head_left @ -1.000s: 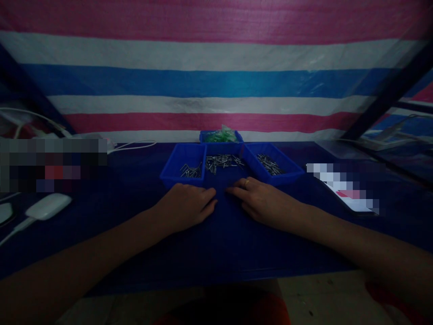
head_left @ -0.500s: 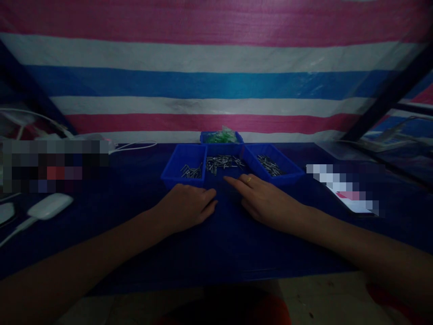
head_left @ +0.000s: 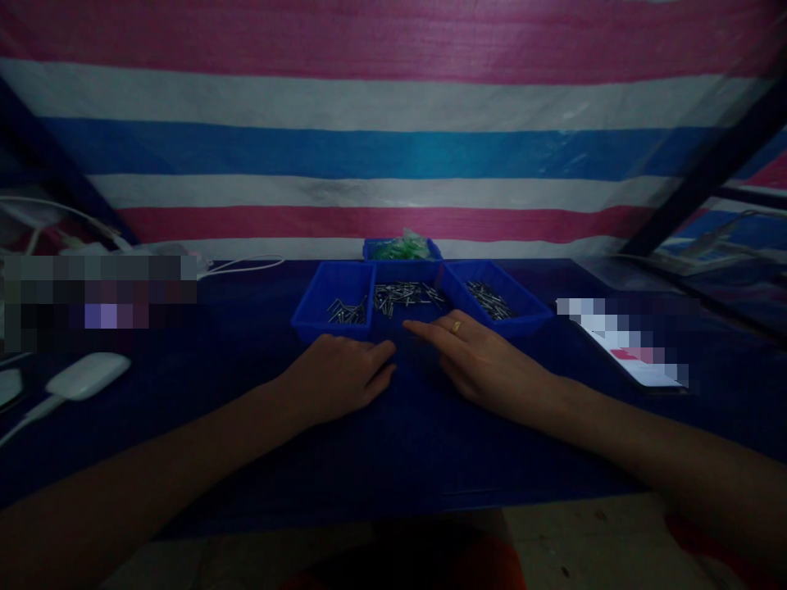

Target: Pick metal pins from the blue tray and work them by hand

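My left hand (head_left: 344,373) rests on the dark blue table, just in front of the left blue bin (head_left: 304,307). Its fingers curve loosely, with the thumb a little apart from the forefinger and nothing visible between them. Facing it, my right hand (head_left: 476,352) wears a ring and lies near the right blue bin (head_left: 534,307). The right forefinger is stretched out towards the left while the lower fingers bend under, partly hidden. Beyond the fingertips lies a loose pile of thin metal pins (head_left: 402,293). More metal pins (head_left: 348,311) are in the left bin, and others (head_left: 489,299) fill part of the right one.
Behind the pile stands a blue bin with green items in a clear bag (head_left: 406,246). A phone (head_left: 639,356) lies at the right. At the left are a white device with a cable (head_left: 89,375) and a blurred-out area. Striped sheeting (head_left: 393,156) hangs behind.
My right forefinger has shifted very slightly to the left. My left hand and the bins look practically the same.
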{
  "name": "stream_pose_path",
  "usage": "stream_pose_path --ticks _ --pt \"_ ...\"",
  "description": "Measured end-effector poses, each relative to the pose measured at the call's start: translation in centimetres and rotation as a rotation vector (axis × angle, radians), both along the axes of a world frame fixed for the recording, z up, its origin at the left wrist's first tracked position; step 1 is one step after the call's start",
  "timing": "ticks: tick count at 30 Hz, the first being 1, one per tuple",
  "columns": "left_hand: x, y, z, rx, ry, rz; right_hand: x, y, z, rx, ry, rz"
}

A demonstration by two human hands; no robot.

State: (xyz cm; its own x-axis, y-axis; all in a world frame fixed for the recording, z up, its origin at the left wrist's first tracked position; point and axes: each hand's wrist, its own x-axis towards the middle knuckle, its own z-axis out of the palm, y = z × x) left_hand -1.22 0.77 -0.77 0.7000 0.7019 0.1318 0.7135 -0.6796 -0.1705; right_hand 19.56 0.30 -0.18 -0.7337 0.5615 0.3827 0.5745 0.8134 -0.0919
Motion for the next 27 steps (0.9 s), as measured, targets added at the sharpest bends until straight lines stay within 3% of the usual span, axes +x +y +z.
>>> stream_pose_path --ticks 15,27 --pt "0.06 0.09 -0.04 -0.007 0.001 -0.034 -0.11 -0.17 0.04 -0.048 -0.091 0.013" --pt "0.03 0.06 -0.15 -0.020 -0.028 -0.059 -0.03 -0.34 0.38 -0.026 -0.023 0.054"
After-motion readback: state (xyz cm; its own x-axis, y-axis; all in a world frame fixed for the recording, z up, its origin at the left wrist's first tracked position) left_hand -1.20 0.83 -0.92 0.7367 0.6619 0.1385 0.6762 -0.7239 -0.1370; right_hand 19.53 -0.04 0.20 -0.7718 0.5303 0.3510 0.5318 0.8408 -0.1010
